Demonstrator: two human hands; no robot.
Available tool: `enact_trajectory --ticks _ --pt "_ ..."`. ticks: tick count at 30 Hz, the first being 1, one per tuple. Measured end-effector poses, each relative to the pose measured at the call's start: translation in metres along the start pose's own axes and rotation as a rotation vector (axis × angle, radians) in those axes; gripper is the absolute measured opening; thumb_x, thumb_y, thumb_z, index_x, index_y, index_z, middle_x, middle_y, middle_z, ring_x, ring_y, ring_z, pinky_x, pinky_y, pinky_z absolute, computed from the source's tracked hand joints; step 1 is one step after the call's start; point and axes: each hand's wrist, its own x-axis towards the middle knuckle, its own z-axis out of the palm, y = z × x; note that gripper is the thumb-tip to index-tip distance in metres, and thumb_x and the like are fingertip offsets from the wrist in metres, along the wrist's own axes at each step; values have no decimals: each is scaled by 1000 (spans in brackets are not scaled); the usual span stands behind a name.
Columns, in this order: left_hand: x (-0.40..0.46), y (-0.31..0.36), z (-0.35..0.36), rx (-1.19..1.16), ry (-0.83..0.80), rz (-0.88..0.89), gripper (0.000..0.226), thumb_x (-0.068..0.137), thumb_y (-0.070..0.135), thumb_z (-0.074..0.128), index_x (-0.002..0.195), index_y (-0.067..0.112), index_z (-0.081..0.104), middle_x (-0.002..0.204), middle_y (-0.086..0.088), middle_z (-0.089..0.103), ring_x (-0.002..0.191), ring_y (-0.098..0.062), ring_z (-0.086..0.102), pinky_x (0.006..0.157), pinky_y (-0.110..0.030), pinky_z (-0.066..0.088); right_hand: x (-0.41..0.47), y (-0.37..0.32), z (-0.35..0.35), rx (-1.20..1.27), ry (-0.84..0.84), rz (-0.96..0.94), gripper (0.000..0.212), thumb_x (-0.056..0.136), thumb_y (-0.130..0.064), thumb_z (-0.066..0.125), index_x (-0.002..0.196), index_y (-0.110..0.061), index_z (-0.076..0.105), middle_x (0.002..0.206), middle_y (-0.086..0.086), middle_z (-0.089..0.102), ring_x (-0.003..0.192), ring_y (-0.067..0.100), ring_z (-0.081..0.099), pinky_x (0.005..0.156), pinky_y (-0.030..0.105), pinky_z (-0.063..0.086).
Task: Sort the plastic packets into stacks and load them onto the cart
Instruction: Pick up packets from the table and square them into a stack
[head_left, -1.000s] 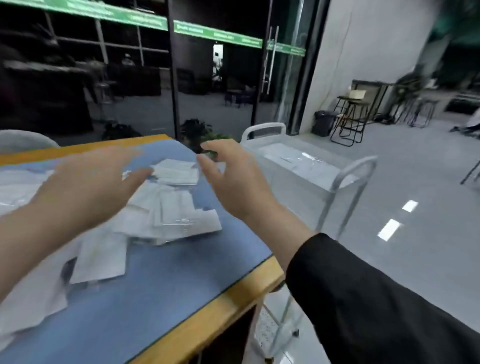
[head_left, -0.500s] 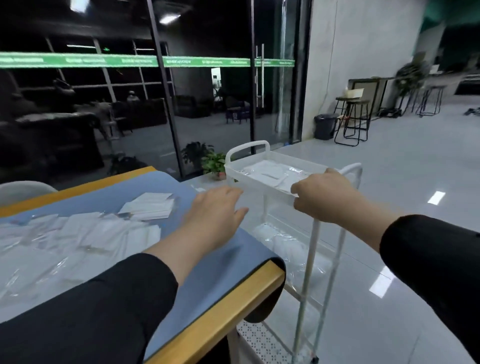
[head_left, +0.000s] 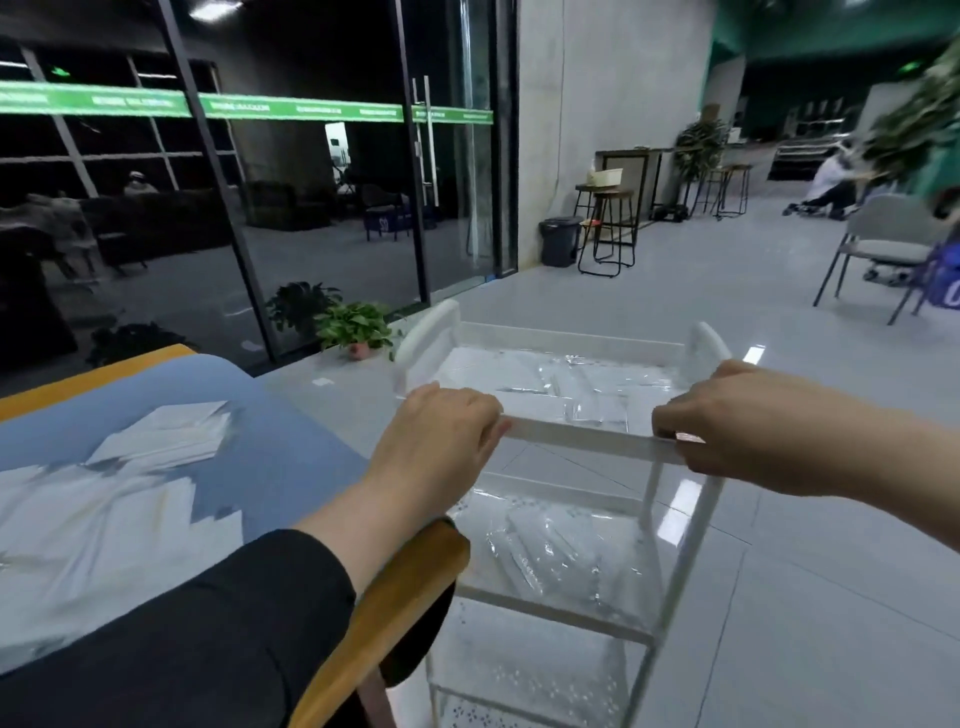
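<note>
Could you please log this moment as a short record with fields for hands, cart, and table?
left hand: grips the near rail of the cart
right hand: grips the same rail
cart top shelf: plastic packets lying in it
cart middle shelf: more clear packets
table: blue mat, loose packets, one small stack

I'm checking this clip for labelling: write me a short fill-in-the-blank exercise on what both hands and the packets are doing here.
1. Both the left hand and the right hand grip the near rim of the ____.
2. Loose packets lie on the table's ____ mat.
3. The cart's top tray holds ____ wrapped in clear plastic.

Missing words: cart; blue; packets
</note>
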Motion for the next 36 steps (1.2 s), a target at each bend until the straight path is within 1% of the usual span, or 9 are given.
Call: enact_trajectory --ticks 3,6,11,15,18,22,26,30,36 --pt "-13 36 3 -59 186 74 29 104 31 49 75 27 44 66 14 47 62 -18 42 69 -34 33 -35 15 5 -8 -49 -17 10 99 -48 43 96 -39 47 94 -20 57 92 11 49 86 23 43" --pt "-17 62 4 -126 206 83 28 101 20 57 77 29 44 64 15 43 61 -18 38 69 -32 23 -57 26 7 -21 -71 -12 11 98 -51 45 97 -41 50 97 -23 56 93 7 52 90 26 45" --pt "-10 86 10 -204 95 86 16 104 21 52 91 22 62 73 10 59 69 -23 49 74 -35 33 -73 37 6 13 -164 69 18 97 -56 46 98 -40 55 101 -23 59 93 7 56 90 25 44" --pt "-13 105 8 -174 61 107 21 106 32 44 92 25 57 77 10 58 76 -23 53 75 -36 32 -71 37 -3 273 -181 190 46 87 -74 41 117 -44 61 125 -24 59 110 4 56 96 26 36" --pt "-12 113 0 -124 -34 50 35 106 50 34 96 26 58 83 9 61 82 -20 55 73 -34 29 -51 46 -2 237 -176 249 74 79 -79 50 143 -42 44 148 -16 47 131 14 46 106 33 28" --pt "3 122 -14 -144 -141 -71 45 105 58 26 113 31 61 104 9 65 101 -20 60 76 -36 40 -20 52 0 377 -325 303 119 64 -84 61 159 -30 15 163 -9 27 146 22 34 102 32 47" --pt "29 132 -16 -80 -248 -61 46 107 55 25 127 29 57 123 4 63 117 -24 56 86 -37 33 5 58 12 328 -459 347 156 29 -106 46 159 -32 2 165 -4 25 149 24 29 120 47 24" --pt "39 137 -11 -15 -395 -88 40 109 35 29 142 24 50 142 -2 53 127 -29 51 103 -44 39 16 62 33 316 -464 375 133 54 -97 52 159 -32 5 161 -2 34 143 28 39 116 48 31" --pt "33 136 -8 56 -381 -101 40 106 22 30 141 25 49 138 1 54 121 -29 55 90 -41 42 26 62 40 376 -257 368 111 68 -80 68 156 -30 25 152 0 45 135 25 48 111 44 39"
